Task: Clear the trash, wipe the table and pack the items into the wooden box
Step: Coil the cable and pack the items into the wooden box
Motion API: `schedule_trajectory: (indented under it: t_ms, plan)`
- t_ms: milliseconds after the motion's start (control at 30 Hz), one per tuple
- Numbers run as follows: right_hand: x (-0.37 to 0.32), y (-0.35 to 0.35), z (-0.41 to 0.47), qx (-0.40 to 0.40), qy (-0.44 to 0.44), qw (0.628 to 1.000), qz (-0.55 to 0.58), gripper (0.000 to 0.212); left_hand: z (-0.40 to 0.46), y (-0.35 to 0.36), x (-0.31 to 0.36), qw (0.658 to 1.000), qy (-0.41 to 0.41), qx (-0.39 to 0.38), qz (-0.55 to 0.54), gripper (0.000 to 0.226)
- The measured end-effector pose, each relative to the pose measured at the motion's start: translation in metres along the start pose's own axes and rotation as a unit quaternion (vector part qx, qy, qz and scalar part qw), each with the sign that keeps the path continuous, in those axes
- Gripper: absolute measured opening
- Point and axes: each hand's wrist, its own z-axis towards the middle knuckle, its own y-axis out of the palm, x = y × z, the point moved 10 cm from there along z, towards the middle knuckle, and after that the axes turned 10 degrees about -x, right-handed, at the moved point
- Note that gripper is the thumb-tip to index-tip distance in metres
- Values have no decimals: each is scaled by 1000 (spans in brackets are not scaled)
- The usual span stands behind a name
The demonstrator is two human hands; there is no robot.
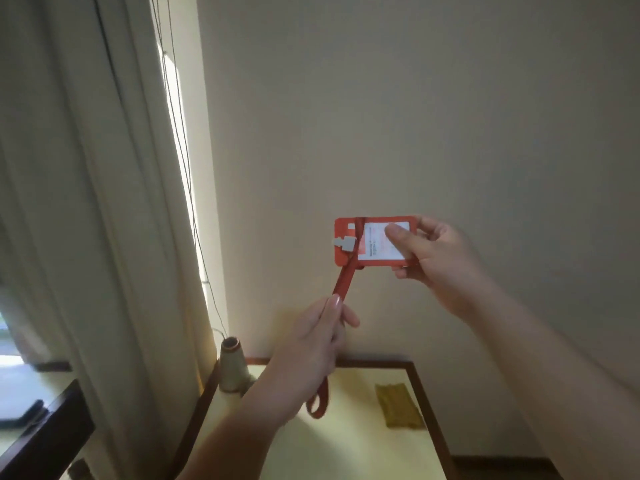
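An orange card holder [372, 242] with a white card inside is held up in front of the wall. My right hand [429, 258] grips its right end, thumb on the card face. An orange lanyard strap [343, 282] crosses the holder's left part and runs down taut into my left hand [318, 344], which is closed around it. The strap's loose loop hangs below that hand over the table. A grey clip sticks out at the holder's left edge. The wooden box is not in view.
Below lies a pale yellow table [346, 445] with a dark wooden rim. An olive-yellow cloth [398, 405] lies near its right edge. A cream vase [232, 367] stands at the table's back left corner. Curtains [86, 202] hang at the left.
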Motion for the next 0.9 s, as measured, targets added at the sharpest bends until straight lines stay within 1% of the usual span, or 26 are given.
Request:
schedule_trajectory:
  t_ms: [67,100,167,233,267,300,333,367,400,433,467,533,567,600,633,667,700,733,767,833,867,900]
  plan:
    - [-3,3,-2,-15,5,999,48,32,-3,4,3,997,11,-4,74,44]
    - [-4,9,-6,-35,9,996,79,31,-4,7,2,995,4,-15,102,45]
    - [-5,27,-20,-103,21,987,122,30,-7,12,-1,986,-23,-48,156,44]
    - [1,48,-42,-199,42,971,127,29,-10,11,-6,959,-82,-85,257,32]
    - [9,59,-55,-253,61,958,122,29,-12,0,-7,934,-139,-84,319,25]
    - [19,70,-69,-304,83,942,114,30,-13,-11,-5,907,-186,-83,369,31]
    - [30,79,-83,-345,104,927,100,31,-10,-13,2,894,-187,-110,392,36]
    - [43,84,-93,-373,120,917,77,29,-5,-10,16,899,-141,-148,386,32]
    - [57,85,-98,-380,134,914,45,24,-1,-11,33,897,-102,-159,399,28]
    - [72,82,-101,-371,148,917,4,18,0,-16,42,880,-95,-161,436,29]
    - [87,78,-103,-353,163,920,-47,15,3,-23,48,854,-97,-172,481,32]
    - [112,68,-101,-303,184,923,-149,20,0,-28,48,785,-126,-201,572,35]
    - [122,64,-99,-268,188,929,-174,22,-7,-28,45,756,-144,-214,602,36]
    - [129,59,-95,-219,187,942,-172,22,-14,-24,43,746,-152,-223,608,38]
    - [135,53,-92,-157,183,959,-147,22,-23,-19,37,750,-161,-225,600,38]
    - [140,47,-89,-93,177,973,-113,22,-33,-12,25,767,-164,-225,579,38]
    - [144,43,-88,-37,169,982,-78,25,-44,-5,11,791,-158,-214,551,37]
    - [148,42,-87,2,162,986,-39,28,-55,3,-6,821,-149,-194,516,37]
    - [151,43,-88,25,156,987,3,29,-67,11,-22,854,-142,-172,471,38]
    - [151,51,-91,36,147,985,78,29,-88,20,-68,919,-162,-137,332,39]
    - [148,58,-94,22,141,984,108,27,-97,22,-96,939,-188,-123,260,39]
    - [146,66,-98,-8,134,982,130,25,-105,24,-115,950,-202,-105,215,40]
